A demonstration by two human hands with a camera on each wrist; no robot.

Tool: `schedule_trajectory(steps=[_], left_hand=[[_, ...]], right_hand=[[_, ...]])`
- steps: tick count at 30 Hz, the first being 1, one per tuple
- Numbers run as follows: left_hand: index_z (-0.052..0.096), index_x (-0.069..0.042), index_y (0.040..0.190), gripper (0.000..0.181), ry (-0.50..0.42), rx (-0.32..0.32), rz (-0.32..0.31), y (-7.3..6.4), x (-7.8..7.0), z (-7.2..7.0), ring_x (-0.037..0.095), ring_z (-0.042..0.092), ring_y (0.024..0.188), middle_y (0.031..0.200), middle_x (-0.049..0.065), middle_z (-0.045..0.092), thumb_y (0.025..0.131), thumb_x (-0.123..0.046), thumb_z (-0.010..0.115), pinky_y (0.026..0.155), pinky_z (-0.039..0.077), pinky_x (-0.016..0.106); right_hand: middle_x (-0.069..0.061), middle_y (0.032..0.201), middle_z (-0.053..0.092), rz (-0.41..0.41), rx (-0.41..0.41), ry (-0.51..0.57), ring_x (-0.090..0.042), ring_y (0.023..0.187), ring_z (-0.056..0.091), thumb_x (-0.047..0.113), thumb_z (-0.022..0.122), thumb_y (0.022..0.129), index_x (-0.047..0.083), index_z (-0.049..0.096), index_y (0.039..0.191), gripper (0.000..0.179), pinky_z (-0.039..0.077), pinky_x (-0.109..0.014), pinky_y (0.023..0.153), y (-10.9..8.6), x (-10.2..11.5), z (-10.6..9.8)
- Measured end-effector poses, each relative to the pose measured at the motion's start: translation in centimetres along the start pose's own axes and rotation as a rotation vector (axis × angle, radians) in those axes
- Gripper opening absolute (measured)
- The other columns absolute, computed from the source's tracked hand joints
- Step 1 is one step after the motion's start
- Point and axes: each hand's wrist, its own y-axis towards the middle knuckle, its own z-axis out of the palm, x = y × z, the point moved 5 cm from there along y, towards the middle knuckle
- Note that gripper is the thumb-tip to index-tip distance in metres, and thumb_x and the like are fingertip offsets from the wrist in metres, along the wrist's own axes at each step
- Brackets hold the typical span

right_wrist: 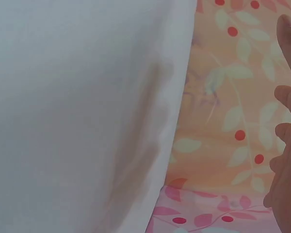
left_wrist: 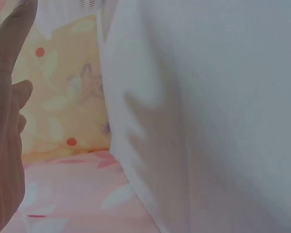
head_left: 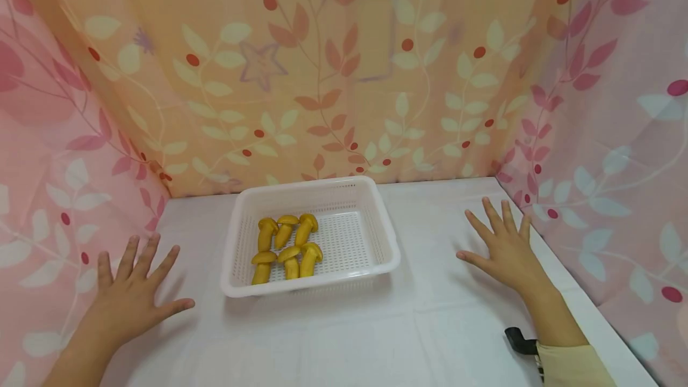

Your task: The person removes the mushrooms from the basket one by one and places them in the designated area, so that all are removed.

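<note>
In the head view a white plastic basket (head_left: 355,243) with perforated walls stands on the table. Several yellow mushrooms (head_left: 291,264) lie in two rows in its left half, caps toward the back. To the left of the basket is my left hand (head_left: 129,297), fingers spread, holding nothing. My right hand (head_left: 505,249) is spread out too, well to the right of the basket, with nothing in it. Both hands hover apart from the basket and cast shadows on the cloth. Each wrist view shows part of its hand at the edge, the left hand (left_wrist: 5,121) and the right hand (right_wrist: 288,126).
A white cloth (head_left: 376,333) covers the table. Patterned curtains (head_left: 344,76) with leaves and red dots enclose the back and both sides. A black device (head_left: 520,341) sits at the right wrist, by a light sleeve (head_left: 575,366).
</note>
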Motion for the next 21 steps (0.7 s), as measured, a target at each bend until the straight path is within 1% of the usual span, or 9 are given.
schedule_trajectory(steps=[2, 5, 8, 13, 15, 17, 21], left_hand=[[0.009, -0.03, 0.166, 0.117, -0.027, 0.005, -0.004, 0.0, 0.0, 0.2, 0.031, -0.03, 0.153, 0.171, 0.006, -0.02, 0.078, -0.08, 0.067, 0.112, -0.029, 0.071], [0.005, -0.031, 0.166, 0.116, -0.091, 0.008, -0.003, 0.0, 0.0, 0.2, 0.03, -0.031, 0.153, 0.17, 0.005, -0.021, 0.081, -0.074, 0.07, 0.11, -0.03, 0.072], [0.006, -0.029, 0.166, 0.115, -0.171, -0.009, 0.006, 0.1, -0.2, 0.3, 0.03, -0.029, 0.154, 0.171, 0.006, -0.017, 0.082, -0.067, 0.074, 0.11, -0.029, 0.073], [0.009, -0.025, 0.166, 0.113, -0.286, -0.066, 0.033, 0.2, -0.8, 0.5, 0.033, -0.02, 0.157, 0.173, 0.015, -0.004, 0.083, -0.058, 0.078, 0.112, -0.025, 0.075], [0.01, -0.022, 0.166, 0.11, -0.346, -0.085, 0.045, 0.2, -1.1, 0.5, 0.034, -0.017, 0.157, 0.172, 0.019, 0.001, 0.085, -0.056, 0.076, 0.113, -0.023, 0.076], [0.011, -0.018, 0.166, 0.106, -0.423, -0.099, 0.058, 0.2, -1.6, 0.5, 0.035, -0.016, 0.157, 0.172, 0.019, 0.002, 0.088, -0.057, 0.072, 0.113, -0.021, 0.076], [0.011, -0.014, 0.166, 0.099, -0.581, -0.117, 0.083, 0.3, -2.5, 0.5, 0.031, -0.015, 0.158, 0.173, 0.015, 0.001, 0.095, -0.062, 0.061, 0.114, -0.022, 0.074]], right_hand=[[-0.015, 0.173, 0.007, 0.004, -0.001, 0.008, -0.038, 0.156, -0.019, 0.069, 0.071, 0.084, 0.028, 0.029, 0.163, 0.099, -0.023, -0.075, 0.113, 0.2, 0.2, -0.1], [-0.014, 0.173, 0.006, 0.011, -0.002, 0.023, -0.039, 0.156, -0.017, 0.067, 0.072, 0.084, 0.027, 0.03, 0.163, 0.098, -0.023, -0.074, 0.113, 0.5, 0.7, -0.3], [-0.015, 0.173, 0.007, 0.015, -0.01, 0.052, -0.041, 0.156, -0.015, 0.065, 0.073, 0.084, 0.026, 0.031, 0.163, 0.097, -0.021, -0.075, 0.114, 0.6, 1.3, -0.4], [-0.015, 0.173, 0.006, 0.013, -0.02, 0.104, -0.043, 0.156, -0.013, 0.064, 0.072, 0.086, 0.024, 0.03, 0.163, 0.097, -0.015, -0.078, 0.114, 1.0, 2.5, -0.6], [-0.014, 0.173, 0.006, 0.013, -0.023, 0.109, -0.043, 0.156, -0.012, 0.064, 0.071, 0.087, 0.025, 0.028, 0.164, 0.096, -0.015, -0.079, 0.114, 1.2, 2.9, -0.6], [-0.013, 0.173, 0.005, 0.014, -0.027, 0.114, -0.043, 0.156, -0.012, 0.064, 0.071, 0.087, 0.026, 0.026, 0.164, 0.096, -0.015, -0.078, 0.115, 1.4, 3.2, -0.8], [-0.013, 0.173, 0.007, 0.019, -0.037, 0.145, -0.044, 0.156, -0.009, 0.061, 0.071, 0.088, 0.025, 0.027, 0.164, 0.095, -0.017, -0.076, 0.115, 1.9, 3.7, -0.9]])
